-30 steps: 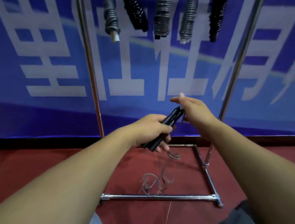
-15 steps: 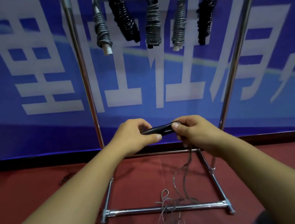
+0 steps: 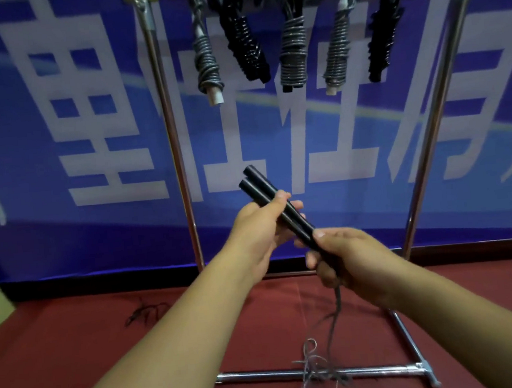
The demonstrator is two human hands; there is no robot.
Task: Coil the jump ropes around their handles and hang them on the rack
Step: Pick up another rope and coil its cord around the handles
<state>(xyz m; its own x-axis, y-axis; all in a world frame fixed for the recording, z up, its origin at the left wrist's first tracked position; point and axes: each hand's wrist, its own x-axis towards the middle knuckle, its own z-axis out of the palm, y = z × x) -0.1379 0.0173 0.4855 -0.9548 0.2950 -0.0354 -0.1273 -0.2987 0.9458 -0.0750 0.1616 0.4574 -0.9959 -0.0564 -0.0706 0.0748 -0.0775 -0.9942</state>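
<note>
Rack: a chrome frame stood on the red floor before a blue banner; its top bar carried five coiled ropes hanging in a row – grey and black bundles, each wound round its handles.
Handles: two black handles lay side by side, tilted up and to the left, in front of the rack and well below the hung ropes.
Left hand: gripped the handles at mid-length, fingers curled round them.
Right hand: fingers curled round the lower end of the handles, where the cord left them.
Cord: hung from the right hand to the floor and lay in a loose tangle across the rack's front base bar.
Change: half a second before, the handles lay level between the hands – now they pointed up-left, and the left hand sat higher than the right.
Floor: a small dark scrap lay left of the left forearm.
</note>
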